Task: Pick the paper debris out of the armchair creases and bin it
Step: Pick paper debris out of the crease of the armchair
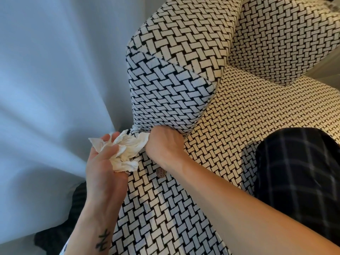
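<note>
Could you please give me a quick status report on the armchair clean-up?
Left hand holds crumpled paper. Right hand curled at armchair crease, grip hidden. No bin in view; coin on seat.

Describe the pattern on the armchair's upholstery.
A black-and-white basket-weave pattern covers the upholstered fabric armchair, clearest in the head view.
</note>
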Demonstrator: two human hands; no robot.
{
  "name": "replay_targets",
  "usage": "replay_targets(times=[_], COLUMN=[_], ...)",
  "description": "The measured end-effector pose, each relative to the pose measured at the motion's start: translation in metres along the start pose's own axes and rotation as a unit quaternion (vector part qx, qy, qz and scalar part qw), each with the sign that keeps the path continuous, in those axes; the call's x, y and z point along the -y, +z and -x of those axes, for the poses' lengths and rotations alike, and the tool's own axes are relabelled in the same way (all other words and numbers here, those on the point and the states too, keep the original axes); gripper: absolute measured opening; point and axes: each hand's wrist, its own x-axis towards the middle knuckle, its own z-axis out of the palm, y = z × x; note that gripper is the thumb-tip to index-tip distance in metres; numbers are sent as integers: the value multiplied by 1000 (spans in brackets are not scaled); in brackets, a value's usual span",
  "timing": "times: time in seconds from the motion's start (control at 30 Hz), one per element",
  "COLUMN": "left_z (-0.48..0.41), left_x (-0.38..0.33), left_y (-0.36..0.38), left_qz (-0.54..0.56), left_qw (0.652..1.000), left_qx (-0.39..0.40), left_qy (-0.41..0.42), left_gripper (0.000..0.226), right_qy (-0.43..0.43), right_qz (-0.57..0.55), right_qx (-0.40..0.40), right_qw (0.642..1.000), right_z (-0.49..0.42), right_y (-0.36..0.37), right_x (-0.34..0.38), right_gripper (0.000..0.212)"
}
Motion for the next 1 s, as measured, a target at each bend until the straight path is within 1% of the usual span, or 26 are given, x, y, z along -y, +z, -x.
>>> replay_targets(times=[0.1,0.17,0.23,0.37,0.47,0.63,0.73,0.87,1.0], left_z=[-1,0,0,0,-1,0,-1,0,2], left_x=[-1,-1,-1,-1,-1,0,0,0,-1], left_y=[0,0,0,1,1,0,1,1,2], left_qz=[2,-4,-10,-10,-8,-18,-22,-26,-22], left_qw=[1000,1000,1000,1000,1000,1000,1000,1000,1000], left_qx=[0,0,-1,-2,-4,-3,-2,-3,3], left_qy=[-2,-2,-1,-3,0,-2,-1,-5,-5], left_gripper=[35,35,34,35,34,35,36,35,34], right_qy=[17,22,25,33,32,29,22,4,-23], right_qz=[0,-6,-11,-13,-22,-9,-12,-48,-74], right_qx=[-72,-102,-105,-112,-120,-131,-125,-119,-144], right_qw=[997,995,994,993,992,991,992,992,987], right_z=[4,5,2,0,2,4,2,8,13], right_y=[12,18,20,21,21,23,24,26,34], right_x=[-6,-11,-14,-12,-12,-18,-20,-25,-30], right_gripper=[27,33,36,30,32,28,28,38,36])
